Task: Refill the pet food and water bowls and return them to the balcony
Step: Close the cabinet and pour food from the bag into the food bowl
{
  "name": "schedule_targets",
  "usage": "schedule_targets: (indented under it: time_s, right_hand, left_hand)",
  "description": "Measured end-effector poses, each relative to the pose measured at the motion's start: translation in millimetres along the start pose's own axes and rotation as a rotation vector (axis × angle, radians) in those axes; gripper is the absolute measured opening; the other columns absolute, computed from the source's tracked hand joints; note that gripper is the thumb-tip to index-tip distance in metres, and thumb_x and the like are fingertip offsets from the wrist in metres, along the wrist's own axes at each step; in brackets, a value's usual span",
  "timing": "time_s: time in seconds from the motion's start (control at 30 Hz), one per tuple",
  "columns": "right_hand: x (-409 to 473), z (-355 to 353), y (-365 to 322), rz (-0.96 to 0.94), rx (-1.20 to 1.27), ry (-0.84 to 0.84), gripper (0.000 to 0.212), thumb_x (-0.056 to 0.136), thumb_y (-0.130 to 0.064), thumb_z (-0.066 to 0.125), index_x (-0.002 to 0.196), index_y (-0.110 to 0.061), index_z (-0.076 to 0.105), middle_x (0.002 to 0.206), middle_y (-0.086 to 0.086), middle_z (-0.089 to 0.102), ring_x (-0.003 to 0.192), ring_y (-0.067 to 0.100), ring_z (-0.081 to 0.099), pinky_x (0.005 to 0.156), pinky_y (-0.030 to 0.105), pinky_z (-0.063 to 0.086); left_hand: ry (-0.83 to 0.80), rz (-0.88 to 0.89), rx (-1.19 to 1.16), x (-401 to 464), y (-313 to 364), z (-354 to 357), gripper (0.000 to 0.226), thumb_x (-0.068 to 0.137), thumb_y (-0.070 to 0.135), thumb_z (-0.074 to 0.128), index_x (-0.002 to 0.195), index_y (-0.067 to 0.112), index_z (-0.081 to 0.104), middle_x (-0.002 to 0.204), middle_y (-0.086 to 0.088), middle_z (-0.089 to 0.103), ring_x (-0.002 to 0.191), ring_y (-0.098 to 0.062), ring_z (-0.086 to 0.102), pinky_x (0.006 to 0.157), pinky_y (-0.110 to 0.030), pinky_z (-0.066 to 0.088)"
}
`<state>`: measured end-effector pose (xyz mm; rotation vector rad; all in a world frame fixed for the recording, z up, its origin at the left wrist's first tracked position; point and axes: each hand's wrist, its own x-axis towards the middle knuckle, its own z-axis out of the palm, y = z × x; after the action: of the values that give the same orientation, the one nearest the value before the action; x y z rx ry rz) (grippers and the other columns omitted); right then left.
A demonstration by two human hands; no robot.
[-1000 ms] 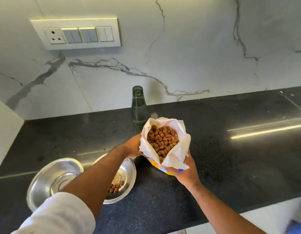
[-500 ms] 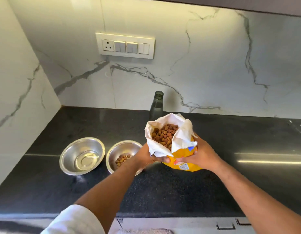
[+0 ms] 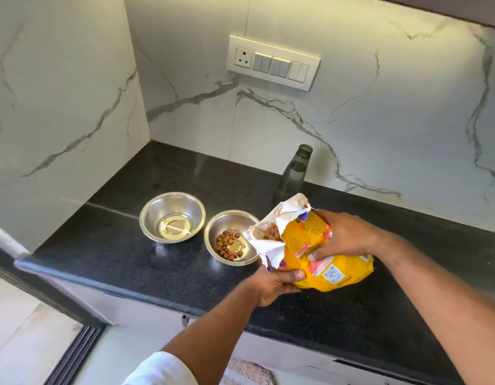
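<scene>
A yellow pet food bag [image 3: 321,262] with a white inner lining is tipped to the left, its open mouth over the right rim of a steel bowl [image 3: 229,220]. That bowl holds a small pile of brown kibble [image 3: 228,245]. My left hand [image 3: 274,283] grips the bag from below, near its mouth. My right hand [image 3: 343,236] grips it from above. A second steel bowl [image 3: 172,201] to the left holds a little clear water.
A green glass bottle [image 3: 295,173] stands open at the back against the marble wall. A switch panel [image 3: 274,62] is on the wall above. The black countertop [image 3: 124,245] ends in a corner at the left, with its front edge close to me.
The bag has gone from upright to tilted left, mouth toward the kibble bowl. The camera view has pulled back and shifted right.
</scene>
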<state>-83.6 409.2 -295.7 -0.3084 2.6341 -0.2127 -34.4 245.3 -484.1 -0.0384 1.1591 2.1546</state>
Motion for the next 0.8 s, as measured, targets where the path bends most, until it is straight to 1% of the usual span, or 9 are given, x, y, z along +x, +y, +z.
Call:
schedule_targets:
  time_s: [0.07,0.1,0.17,0.23,0.3,0.37,0.5,0.63,0.8]
  right_hand:
    - [5.0,-6.4,-8.5,0.001,-0.068,-0.043,0.111,0.044,-0.081,0.081,0.144,-0.049,0.042,0.128,-0.015,0.067,0.11,0.017,0.067,0.095,0.04,0.055]
    - [8.2,-8.6,-13.0,0.005,-0.103,-0.063,0.11,0.044,-0.082,0.08,0.142,-0.049,0.043,0.127,-0.015,0.068,0.108,0.017,0.068,0.094,0.041,0.056]
    - [14.7,-11.9,-21.3,0.006,-0.168,-0.092,0.112,0.041,-0.085,0.078,0.141,-0.048,0.044,0.125,-0.014,0.068,0.107,0.018,0.068,0.094,0.043,0.057]
    - [21.0,-14.4,-28.9,0.003,-0.22,-0.107,0.112,0.04,-0.085,0.078,0.14,-0.048,0.045,0.125,-0.013,0.069,0.106,0.018,0.069,0.093,0.043,0.058]
    - [27.6,-16.1,-34.9,-0.002,-0.259,-0.124,0.109,0.041,-0.084,0.079,0.139,-0.047,0.047,0.124,-0.013,0.069,0.104,0.018,0.069,0.093,0.043,0.058]
    - [32.5,-18.2,-40.9,0.0,-0.294,-0.138,0.103,0.048,-0.079,0.083,0.138,-0.044,0.048,0.124,-0.012,0.069,0.103,0.018,0.068,0.092,0.041,0.058]
    - [40.4,-21.1,-49.4,-0.002,-0.324,-0.162,0.097,0.057,-0.073,0.087,0.141,-0.042,0.048,0.126,-0.01,0.068,0.103,0.018,0.068,0.091,0.038,0.057]
    - [45.5,-22.9,-52.6,0.0,-0.329,-0.182,0.095,0.058,-0.071,0.087,0.14,-0.042,0.049,0.126,-0.01,0.068,0.102,0.016,0.068,0.088,0.035,0.056]
    - [53.6,-27.5,-56.0,0.018,-0.333,-0.204,0.1,0.049,-0.076,0.086,0.135,-0.04,0.051,0.122,-0.011,0.07,0.1,0.016,0.07,0.092,0.043,0.059]
  left_hand:
    - [-0.007,0.011,-0.07,1.8,-6.5,0.8,0.061,0.086,0.007,0.078,0.142,0.017,0.055,0.136,-0.01,0.068,0.124,-0.029,0.066,0.093,-0.045,0.06]
    - [-0.009,0.018,-0.1,3.0,-9.7,1.3,0.068,0.083,0.01,0.082,0.144,0.016,0.054,0.136,-0.01,0.068,0.126,-0.031,0.065,0.094,-0.045,0.059]
    - [-0.014,0.017,-0.159,5.3,-14.4,2.0,0.09,0.068,0.022,0.094,0.147,0.015,0.051,0.136,-0.01,0.068,0.125,-0.031,0.065,0.093,-0.046,0.06]
    - [-0.031,0.025,-0.217,6.3,-16.9,3.0,0.098,0.057,0.028,0.099,0.143,0.015,0.054,0.131,-0.008,0.071,0.119,-0.028,0.069,0.089,-0.044,0.062]
    - [-0.043,0.036,-0.27,6.9,-18.8,4.1,0.093,0.054,0.028,0.101,0.136,0.016,0.059,0.126,-0.007,0.073,0.115,-0.026,0.071,0.085,-0.043,0.063]
    - [-0.057,0.046,-0.326,6.8,-19.4,5.9,0.09,0.051,0.027,0.102,0.131,0.016,0.061,0.123,-0.007,0.075,0.111,-0.026,0.073,0.083,-0.044,0.064]
    - [-0.067,0.075,-0.387,7.2,-18.2,6.4,0.09,0.054,0.025,0.101,0.133,0.013,0.06,0.127,-0.01,0.073,0.117,-0.029,0.07,0.087,-0.048,0.063]
    - [-0.076,0.087,-0.44,5.0,-15.6,6.2,0.087,0.056,0.021,0.099,0.133,0.012,0.059,0.124,-0.011,0.074,0.112,-0.029,0.073,0.082,-0.047,0.064]
    - [-0.094,0.11,-0.465,5.6,-14.5,9.8,0.082,0.065,0.019,0.094,0.137,0.012,0.057,0.132,-0.014,0.07,0.119,-0.033,0.069,0.088,-0.051,0.062]
